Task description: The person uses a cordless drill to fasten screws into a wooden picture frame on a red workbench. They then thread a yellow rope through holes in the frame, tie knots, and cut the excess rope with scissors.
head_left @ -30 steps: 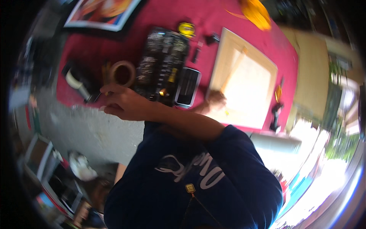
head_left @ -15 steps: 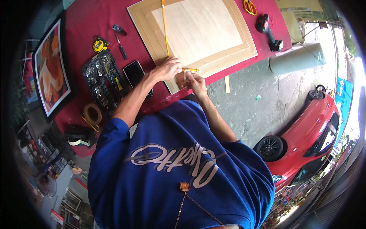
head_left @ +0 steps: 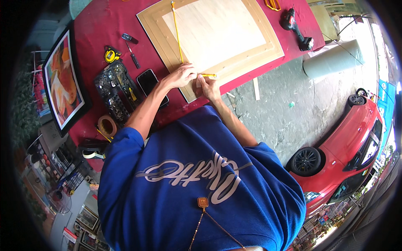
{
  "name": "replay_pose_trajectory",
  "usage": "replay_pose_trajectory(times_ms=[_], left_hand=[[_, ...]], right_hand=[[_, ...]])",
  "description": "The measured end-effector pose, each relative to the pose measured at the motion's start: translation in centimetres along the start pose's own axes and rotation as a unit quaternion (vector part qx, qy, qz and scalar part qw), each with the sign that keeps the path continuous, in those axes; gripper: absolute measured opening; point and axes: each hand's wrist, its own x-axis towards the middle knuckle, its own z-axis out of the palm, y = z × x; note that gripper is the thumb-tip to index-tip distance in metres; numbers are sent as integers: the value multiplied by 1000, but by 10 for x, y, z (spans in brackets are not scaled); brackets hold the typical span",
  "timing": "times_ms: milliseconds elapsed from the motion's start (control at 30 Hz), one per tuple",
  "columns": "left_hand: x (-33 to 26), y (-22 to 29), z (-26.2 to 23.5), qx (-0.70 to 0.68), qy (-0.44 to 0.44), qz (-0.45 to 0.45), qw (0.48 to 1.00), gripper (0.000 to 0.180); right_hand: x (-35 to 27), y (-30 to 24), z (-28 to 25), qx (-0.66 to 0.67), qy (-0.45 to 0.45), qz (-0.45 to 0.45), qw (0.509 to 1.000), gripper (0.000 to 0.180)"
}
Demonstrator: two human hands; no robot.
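Note:
A picture frame lies face down on the table, its pale wooden back bordered with brown paper tape. From a small metal fitting at the far left edge, a yellow cord runs taut toward me along the frame's left side. My left hand is closed with bent fingers on the cord's near part. Close beside it, my right hand pinches by the cord's short loose end, which sticks out rightward above the thumb. Whatever lies under the fingertips is hidden.
On the red-covered table lie a phone, a tray of small hardware, a tape measure, a screwdriver, a tape roll, a cordless drill and yellow-handled scissors. A framed picture stands left; a red car is parked right.
My right hand has come leftward, closer to my left hand, with its thumb now up by the cord's end. My left hand keeps its hold. The whole view has shifted slightly.

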Motion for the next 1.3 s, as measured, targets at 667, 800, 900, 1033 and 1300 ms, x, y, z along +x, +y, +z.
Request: replay_pose_trajectory(times_ms=[667,800,900,1033,1300], left_hand=[[6,10,-8,-63,-41,-125,989,10],[8,5,-7,-32,-31,-127,991,10],[10,3,-6,-31,-22,-160,986,11],[9,18,-6,0,39,-171,984,7],[4,61,3,130,179,-29,975,8]], right_hand=[[22,-21,-39,-416,61,-561,713,15],[31,-24,-33,-440,77,-618,647,22],[48,-24,-32,-448,84,-643,616,24],[57,-19,-41,-391,30,-626,674,24],[79,-24,-44,106,-270,-184,939,49]])
